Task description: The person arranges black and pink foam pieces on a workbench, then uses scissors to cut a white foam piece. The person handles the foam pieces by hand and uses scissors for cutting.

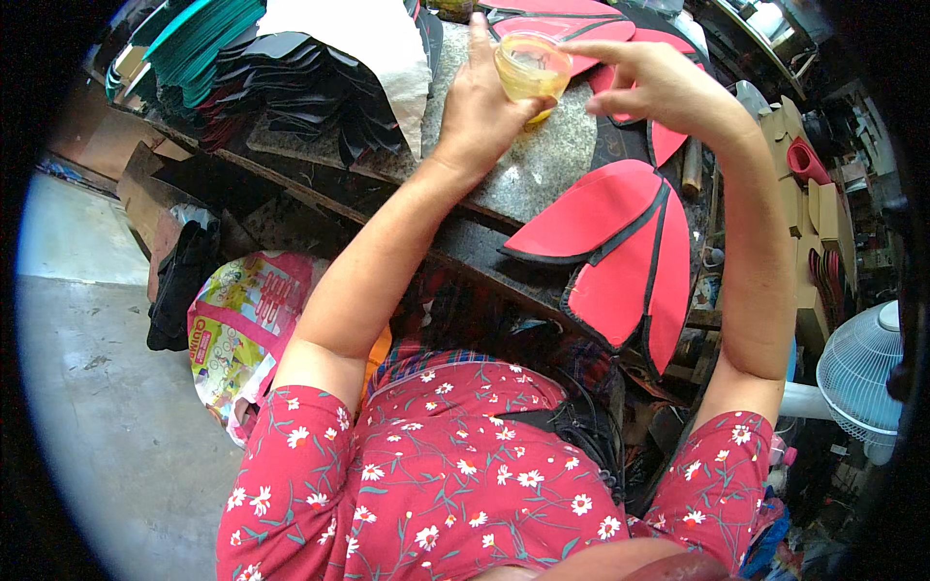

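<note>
My left hand (481, 114) grips a clear plastic cup (536, 70) with yellowish stuff inside. Its thumb presses on the cup's near side while the index finger points upward. From the right, my right hand (668, 89) reaches over with its index finger stretched to the cup's rim. The other fingers of that hand are bent and apart, and I see nothing held in them. Closer to me, red pieces with black edging (620, 228) lie over the bench edge. More red pieces (567, 24) of this kind lie beyond the cup, partly hidden by my hands.
A grey speckled slab (538, 174) lies on the dark workbench under the cup. Stacks of black sheets (300, 92) and teal sheets (199, 53) stand at the left, partly under a white sheet (354, 48). A colourful bag (247, 320) hangs below, and a white fan (862, 373) is at right.
</note>
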Demonstrator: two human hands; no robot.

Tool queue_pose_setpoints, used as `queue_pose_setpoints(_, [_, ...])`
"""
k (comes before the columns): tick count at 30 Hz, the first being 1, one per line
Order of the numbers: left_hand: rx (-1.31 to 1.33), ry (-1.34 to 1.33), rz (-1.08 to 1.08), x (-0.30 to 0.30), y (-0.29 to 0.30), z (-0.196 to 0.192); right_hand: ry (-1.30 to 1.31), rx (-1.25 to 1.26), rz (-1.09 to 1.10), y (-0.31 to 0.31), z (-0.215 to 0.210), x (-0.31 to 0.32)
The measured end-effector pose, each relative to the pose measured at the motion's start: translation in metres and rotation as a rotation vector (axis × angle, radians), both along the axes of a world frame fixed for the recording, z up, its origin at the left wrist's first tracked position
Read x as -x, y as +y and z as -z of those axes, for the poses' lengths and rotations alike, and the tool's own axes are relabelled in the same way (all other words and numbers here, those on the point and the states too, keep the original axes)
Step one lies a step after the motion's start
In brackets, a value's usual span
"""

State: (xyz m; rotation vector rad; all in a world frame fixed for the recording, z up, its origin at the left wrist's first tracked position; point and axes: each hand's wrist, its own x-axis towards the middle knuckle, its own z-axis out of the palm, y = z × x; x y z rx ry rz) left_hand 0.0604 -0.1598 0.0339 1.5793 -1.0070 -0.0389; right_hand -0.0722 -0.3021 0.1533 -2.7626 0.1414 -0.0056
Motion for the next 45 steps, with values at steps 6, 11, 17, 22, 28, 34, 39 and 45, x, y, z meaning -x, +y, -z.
queue_pose_setpoints(6, [0.178, -0.604, 0.021, 0.010, 0.008, 0.010, 0.383, 0.248, 0.166, 0.031, 0.017, -0.017])
queue_pose_setpoints(11, [0.191, -0.605, 0.043, 0.011, 0.010, 0.007, 0.514, 0.049, 0.267, 0.028, 0.011, -0.014])
queue_pose_setpoints(17, [0.018, -0.202, 0.037, 0.012, 0.012, 0.011, 0.194, -0.167, 0.268, 0.023, -0.010, 0.028])
queue_pose_setpoints(22, [0.058, -0.078, -0.066, 0.008, 0.008, 0.009, -0.024, -0.168, 0.280, 0.028, -0.003, 0.099])
queue_pose_setpoints(28, [0.235, -0.788, -0.355, 0.026, 0.029, 0.005, -0.198, -0.159, 0.326, 0.002, 0.053, 0.163])
queue_pose_setpoints(34, [-0.227, -0.756, 0.135, 0.063, 0.028, 0.009, -0.100, 0.599, 0.474, 0.019, 0.122, 0.155])
queue_pose_setpoints(39, [-0.325, -0.654, 0.188, 0.065, 0.028, 0.014, -0.063, 0.745, 0.482, 0.051, 0.113, 0.154])
queue_pose_setpoints(45, [-0.249, -0.589, 0.216, 0.061, 0.028, 0.018, -0.045, 0.791, 0.483, 0.020, 0.124, 0.150])
